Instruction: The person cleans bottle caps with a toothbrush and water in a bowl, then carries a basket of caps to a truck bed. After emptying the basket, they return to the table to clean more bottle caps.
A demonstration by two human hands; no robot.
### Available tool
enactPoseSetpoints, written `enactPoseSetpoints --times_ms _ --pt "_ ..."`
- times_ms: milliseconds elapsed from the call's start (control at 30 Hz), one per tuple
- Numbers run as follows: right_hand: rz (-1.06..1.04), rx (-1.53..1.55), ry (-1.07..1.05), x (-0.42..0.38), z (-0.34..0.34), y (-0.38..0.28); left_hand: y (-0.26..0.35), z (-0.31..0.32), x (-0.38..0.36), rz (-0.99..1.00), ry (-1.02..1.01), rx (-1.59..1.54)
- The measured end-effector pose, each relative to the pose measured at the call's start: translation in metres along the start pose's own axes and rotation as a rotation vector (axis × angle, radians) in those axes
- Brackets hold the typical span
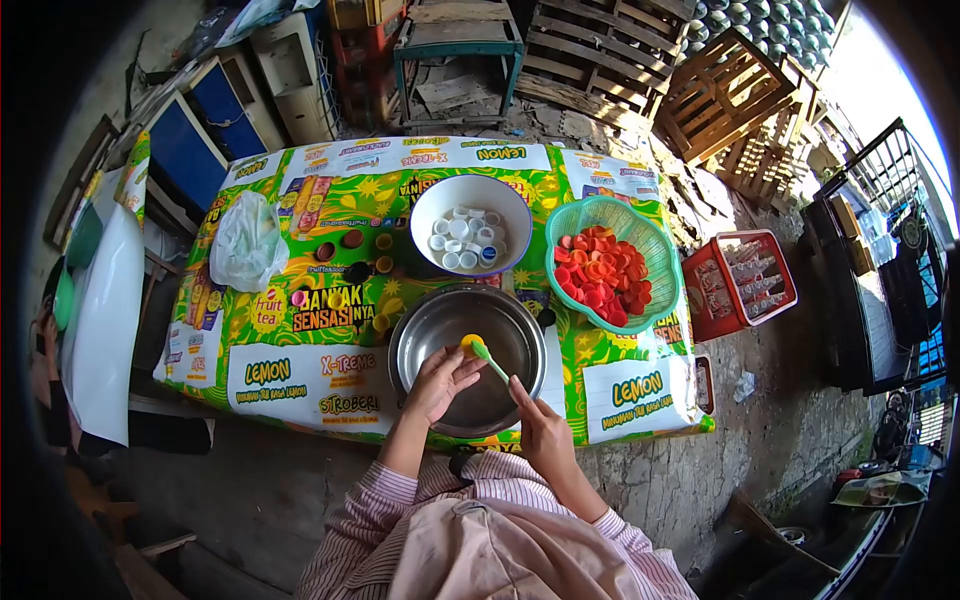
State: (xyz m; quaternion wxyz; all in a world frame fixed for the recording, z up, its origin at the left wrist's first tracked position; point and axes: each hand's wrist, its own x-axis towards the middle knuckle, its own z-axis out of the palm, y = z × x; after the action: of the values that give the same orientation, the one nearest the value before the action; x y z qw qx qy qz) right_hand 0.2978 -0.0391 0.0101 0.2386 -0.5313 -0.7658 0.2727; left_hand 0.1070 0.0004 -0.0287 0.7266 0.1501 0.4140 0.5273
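Note:
Over a steel basin [411, 316], my left hand [440, 385] pinches a small yellow cap [470, 342]. My right hand [540, 420] grips the handle of a light green brush [494, 364], its head touching or nearly touching the cap. Behind the basin stands a white bowl [425, 205] with several white caps [465, 235] and one blue-topped cap. To its right, a green plastic basket [570, 215] holds many red caps [602, 275]. Loose dark, pink and yellow caps lie on the printed cloth left of the bowl.
A clear plastic bag [247, 241] lies on the left of the cloth-covered table [300, 375]. Right of the table is a red crate [715, 290] with packed items. Wooden pallets [600, 50] and a stool [458, 35] stand behind. Part of another person shows at the far left edge.

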Motion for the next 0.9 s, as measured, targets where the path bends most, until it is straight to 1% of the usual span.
enactPoseSetpoints --times_ms 33,100,133,167,200,233,267,300,333,367,400,433,500,533,567,600,633,667,700,767,800,867,900 --pt "-0.001 -0.003 0.002 0.002 0.000 0.002 0.001 0.001 0.000 0.002 -0.003 -0.001" --pt "0.041 0.084 0.122 0.004 0.002 0.008 0.003 0.003 -0.003 -0.020 -0.014 0.001" --pt "-0.016 0.090 0.112 0.003 0.000 0.005 0.001 0.001 -0.001 -0.022 -0.015 0.003" --pt "-0.014 0.090 0.115 0.002 0.001 0.004 -0.004 -0.003 0.002 0.021 -0.061 -0.011" --pt "-0.023 0.048 0.056 0.000 0.002 0.002 -0.004 -0.001 0.003 0.064 -0.108 -0.026" --pt "-0.032 0.006 -0.004 0.000 0.003 0.000 -0.004 -0.001 0.003 0.063 -0.112 -0.025" --pt "-0.005 0.072 0.040 0.002 0.000 -0.001 -0.004 0.000 0.003 0.078 -0.072 0.066" --pt "-0.004 0.068 0.042 0.004 0.001 0.001 -0.004 0.003 0.002 0.094 -0.033 0.155" --pt "0.006 0.121 0.091 0.005 0.003 0.006 -0.004 0.004 0.001 0.090 -0.026 0.085" --pt "0.017 0.177 0.140 0.006 0.006 0.009 -0.004 0.004 0.001 0.089 -0.029 0.088" --pt "0.168 0.355 0.001 0.004 0.006 0.011 -0.006 0.003 0.002 0.108 -0.024 0.106" --pt "0.168 0.355 0.004 0.004 0.008 0.014 -0.007 0.002 0.004 0.127 -0.019 0.123" --pt "0.453 0.958 -0.251 0.004 0.013 0.016 -0.009 0.001 0.006 0.133 0.001 0.105" --pt "0.472 1.027 -0.258 0.004 0.011 0.013 -0.009 0.001 0.007 0.142 0.022 0.087" --pt "0.474 1.029 -0.264 0.003 0.012 0.013 -0.010 0.001 0.007 0.141 0.029 0.086" --pt "0.407 0.902 -0.236 0.002 0.013 0.012 -0.009 0.005 0.005 0.189 0.029 0.090" --pt "0.338 0.776 -0.207 0.002 0.014 0.011 -0.008 0.007 0.004 0.237 0.028 0.096" --pt "0.194 0.613 -0.109 0.003 0.015 0.009 -0.009 0.005 0.006 0.223 0.031 0.082" --pt "0.194 0.616 -0.112 0.004 0.011 0.004 -0.008 0.006 0.006 0.224 0.034 0.083" --pt "0.188 0.398 -0.118 0.006 0.001 -0.007 -0.007 0.008 0.006 0.229 0.043 0.105" --pt "0.188 0.398 -0.119 0.006 0.002 -0.006 -0.006 0.006 0.005 0.229 0.044 0.105" --pt "0.030 0.245 -0.009 0.006 0.005 -0.003 -0.003 0.002 0.004 0.073 -0.007 -0.043" --pt "0.030 0.246 -0.010 0.006 0.005 -0.003 -0.004 0.001 0.003 0.074 -0.005 -0.044"
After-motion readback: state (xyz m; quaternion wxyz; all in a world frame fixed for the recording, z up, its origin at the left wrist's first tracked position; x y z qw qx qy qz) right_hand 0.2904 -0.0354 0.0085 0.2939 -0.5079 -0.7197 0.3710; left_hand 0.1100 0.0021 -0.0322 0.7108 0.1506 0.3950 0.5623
